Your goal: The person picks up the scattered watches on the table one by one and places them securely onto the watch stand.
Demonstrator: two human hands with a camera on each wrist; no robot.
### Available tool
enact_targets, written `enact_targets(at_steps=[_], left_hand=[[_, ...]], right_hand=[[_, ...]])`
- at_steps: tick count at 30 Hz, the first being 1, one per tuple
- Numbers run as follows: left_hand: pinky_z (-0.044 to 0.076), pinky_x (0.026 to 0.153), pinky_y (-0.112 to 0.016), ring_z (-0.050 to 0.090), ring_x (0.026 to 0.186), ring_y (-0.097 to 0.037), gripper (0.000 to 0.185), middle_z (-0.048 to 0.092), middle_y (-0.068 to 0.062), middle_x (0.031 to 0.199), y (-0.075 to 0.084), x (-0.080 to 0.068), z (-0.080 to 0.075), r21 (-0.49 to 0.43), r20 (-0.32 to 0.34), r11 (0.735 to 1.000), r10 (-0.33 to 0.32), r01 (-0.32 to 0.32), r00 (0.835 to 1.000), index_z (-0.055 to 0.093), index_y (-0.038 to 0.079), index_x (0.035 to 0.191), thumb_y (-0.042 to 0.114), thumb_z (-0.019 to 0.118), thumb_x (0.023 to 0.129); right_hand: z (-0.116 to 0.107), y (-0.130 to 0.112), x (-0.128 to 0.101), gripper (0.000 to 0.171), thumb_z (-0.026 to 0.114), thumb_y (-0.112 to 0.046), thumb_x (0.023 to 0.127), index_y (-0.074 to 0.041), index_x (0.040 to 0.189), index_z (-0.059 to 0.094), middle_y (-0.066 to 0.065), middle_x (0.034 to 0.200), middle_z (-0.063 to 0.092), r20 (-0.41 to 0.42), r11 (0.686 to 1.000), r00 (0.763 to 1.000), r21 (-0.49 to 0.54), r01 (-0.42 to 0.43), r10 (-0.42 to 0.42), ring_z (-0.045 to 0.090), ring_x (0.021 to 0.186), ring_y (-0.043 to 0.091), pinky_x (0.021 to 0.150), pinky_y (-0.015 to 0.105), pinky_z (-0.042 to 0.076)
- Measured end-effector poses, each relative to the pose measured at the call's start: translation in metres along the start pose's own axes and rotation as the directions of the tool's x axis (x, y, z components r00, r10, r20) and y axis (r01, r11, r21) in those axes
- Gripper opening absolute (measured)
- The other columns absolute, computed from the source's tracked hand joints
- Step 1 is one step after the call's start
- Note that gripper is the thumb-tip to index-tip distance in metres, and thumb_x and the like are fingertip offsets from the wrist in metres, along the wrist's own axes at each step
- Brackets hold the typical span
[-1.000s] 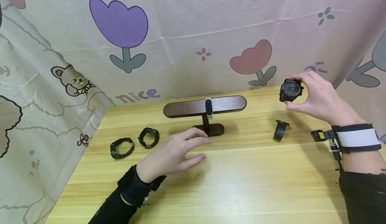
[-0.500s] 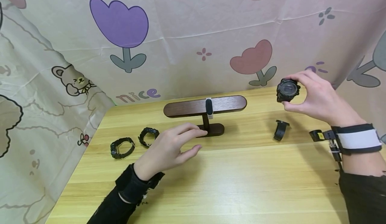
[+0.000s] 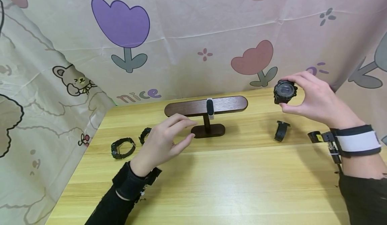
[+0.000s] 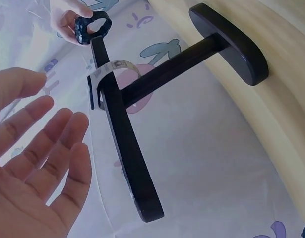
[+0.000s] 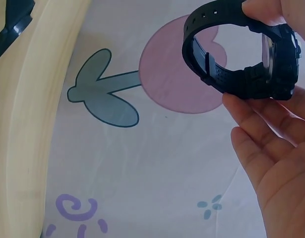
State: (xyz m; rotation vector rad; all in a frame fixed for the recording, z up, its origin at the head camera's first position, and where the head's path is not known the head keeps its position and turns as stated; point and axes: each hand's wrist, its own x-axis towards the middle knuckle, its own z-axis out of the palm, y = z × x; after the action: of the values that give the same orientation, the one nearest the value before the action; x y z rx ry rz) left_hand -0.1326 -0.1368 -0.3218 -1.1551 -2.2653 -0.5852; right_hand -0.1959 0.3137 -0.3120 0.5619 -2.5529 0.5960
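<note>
Head view: five watches (image 3: 285,91), one stand (image 3: 206,106).

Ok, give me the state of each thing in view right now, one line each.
Right hand: raised, pinching a watch.
Black watch: held in the air, strap closed in a loop, face toward the head camera.
Left hand: open, fingers spread, touching nothing, near the stand.
Watch stand: upright on the table, one white-strapped band around its bar.
Two black watches: lying on the table, left side.
Small black watch: lying on the table, right side.
</note>
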Motion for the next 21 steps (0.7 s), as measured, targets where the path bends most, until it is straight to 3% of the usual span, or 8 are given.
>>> enact_targets(at_steps=[5,14,16,18,21], left_hand=[[0.061,0.072,-0.031,0.073,0.096,-0.02,0.033,0.073,-0.008,0.115,-0.004,-0.001,-0.002,0.019,-0.032,0.999,-0.034,0.035,0.999,0.076,0.008,0.123,0.011,0.083,0.091],[0.051,0.067,-0.03,0.068,0.094,-0.023,0.038,0.072,-0.011,0.116,-0.014,-0.002,-0.009,0.051,-0.083,0.992,-0.112,0.117,0.99,0.075,0.007,0.127,0.008,0.085,0.09],[0.053,0.068,-0.033,0.069,0.096,-0.024,0.038,0.072,-0.012,0.116,-0.017,-0.002,-0.01,0.056,-0.095,0.989,-0.13,0.135,0.987,0.075,0.006,0.127,0.008,0.085,0.09],[0.055,0.071,-0.035,0.069,0.099,-0.026,0.038,0.072,-0.013,0.117,-0.02,-0.003,-0.011,0.066,-0.105,0.985,-0.154,0.161,0.982,0.075,0.006,0.127,0.009,0.085,0.09],[0.06,0.08,-0.041,0.069,0.106,-0.03,0.039,0.07,-0.015,0.121,-0.022,-0.004,-0.012,0.079,-0.116,0.975,-0.198,0.208,0.973,0.074,0.005,0.128,0.01,0.085,0.091]], right_hand=[[0.001,-0.005,0.0,0.085,0.096,-0.015,0.066,-0.008,0.144,0.064,0.019,0.137,0.062,0.007,1.0,1.0,-0.001,0.019,-0.019,0.061,0.121,0.045,0.095,0.063,0.048],[-0.002,-0.016,0.0,0.087,0.098,-0.017,0.063,-0.01,0.143,0.065,0.017,0.133,0.065,0.017,0.997,0.998,-0.041,0.064,-0.063,0.068,0.11,0.044,0.087,0.062,0.053],[-0.002,-0.019,0.0,0.086,0.098,-0.018,0.063,-0.012,0.142,0.066,0.015,0.132,0.066,0.007,0.995,0.996,-0.052,0.084,-0.084,0.069,0.108,0.041,0.087,0.052,0.055],[0.0,-0.02,0.0,0.084,0.098,-0.017,0.063,-0.012,0.141,0.068,0.013,0.131,0.067,-0.014,0.993,0.994,-0.049,0.108,-0.108,0.07,0.108,0.038,0.09,0.034,0.053],[0.002,-0.023,0.001,0.081,0.096,-0.016,0.062,-0.011,0.138,0.069,0.011,0.129,0.068,-0.045,0.989,0.989,-0.035,0.143,-0.144,0.07,0.109,0.035,0.089,0.011,0.04]])
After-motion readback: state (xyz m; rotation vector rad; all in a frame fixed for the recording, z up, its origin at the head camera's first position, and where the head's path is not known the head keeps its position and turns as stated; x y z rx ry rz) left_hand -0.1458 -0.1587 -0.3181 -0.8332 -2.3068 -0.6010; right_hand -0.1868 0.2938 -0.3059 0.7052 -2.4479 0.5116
